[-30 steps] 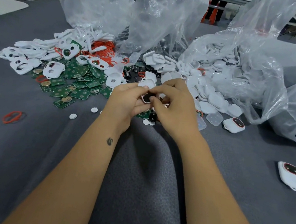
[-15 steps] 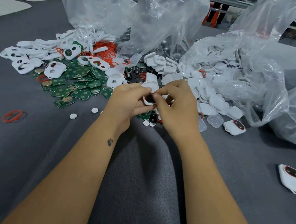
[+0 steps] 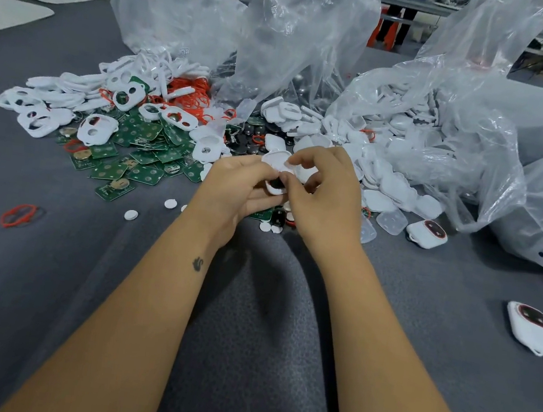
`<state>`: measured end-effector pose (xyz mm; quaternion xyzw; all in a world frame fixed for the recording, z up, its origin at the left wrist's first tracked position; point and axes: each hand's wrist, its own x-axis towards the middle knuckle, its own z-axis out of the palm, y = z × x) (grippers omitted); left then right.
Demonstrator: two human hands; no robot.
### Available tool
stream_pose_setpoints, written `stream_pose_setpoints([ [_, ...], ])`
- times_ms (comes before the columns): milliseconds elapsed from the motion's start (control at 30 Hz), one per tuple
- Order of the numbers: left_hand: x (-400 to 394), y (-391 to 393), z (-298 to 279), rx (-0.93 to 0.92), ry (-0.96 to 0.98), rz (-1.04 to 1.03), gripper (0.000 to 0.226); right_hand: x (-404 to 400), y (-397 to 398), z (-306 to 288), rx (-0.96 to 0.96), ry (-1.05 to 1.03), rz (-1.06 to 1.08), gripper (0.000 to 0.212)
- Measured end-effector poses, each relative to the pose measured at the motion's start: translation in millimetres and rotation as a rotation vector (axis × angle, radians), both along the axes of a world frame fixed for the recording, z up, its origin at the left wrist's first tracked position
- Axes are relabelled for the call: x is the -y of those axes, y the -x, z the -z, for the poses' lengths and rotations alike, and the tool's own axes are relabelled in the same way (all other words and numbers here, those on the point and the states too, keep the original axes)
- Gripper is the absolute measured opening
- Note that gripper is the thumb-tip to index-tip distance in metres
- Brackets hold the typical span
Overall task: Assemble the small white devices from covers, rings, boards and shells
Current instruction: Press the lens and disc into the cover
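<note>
Pinching together above the grey felt-like table, the left hand and right hand grasp a smooth rounded white plastic device, just before the heaped green boards and glossy white shells.

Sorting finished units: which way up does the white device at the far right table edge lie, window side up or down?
Window side up: the white device lies flat on the grey table, its dark, red-ringed window facing the camera.
</note>
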<state>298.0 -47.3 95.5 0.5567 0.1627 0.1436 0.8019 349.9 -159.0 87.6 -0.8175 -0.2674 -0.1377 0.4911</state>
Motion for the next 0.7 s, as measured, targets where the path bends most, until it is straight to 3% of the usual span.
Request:
stream_pose_setpoints([
  [133, -0.7, 2.1, 2.1, 0.032, -0.081, 0.068, 0.029, 0.0, 0.8, -3.2, -0.145, -0.103, -0.021, 0.022],
  [233, -0.3, 3.2, 3.1, 0.052, -0.107, 0.085, 0.029, 1.0, 1.2, -7.3, -0.362, -0.233, -0.082, 0.018],
  [333, 0.6, 4.2, 5.3, 0.076, -0.13, 0.112, 0.029, 4.8, 1.2, -9.7, -0.442, -0.304, -0.12, 0.013],
  [567, 0.6, 1.6, 7.7, 0.057, -0.167, 0.111, 0.028, 2.6, -1.2, -3.2, -0.211, -0.157, -0.069, 0.033],
  [700, 1.8, -1.1, 8.8, 0.032, -0.215, 0.098, 0.032, 1.6, -3.7, 1.9, 0.04, -0.013, -0.108, 0.028],
])
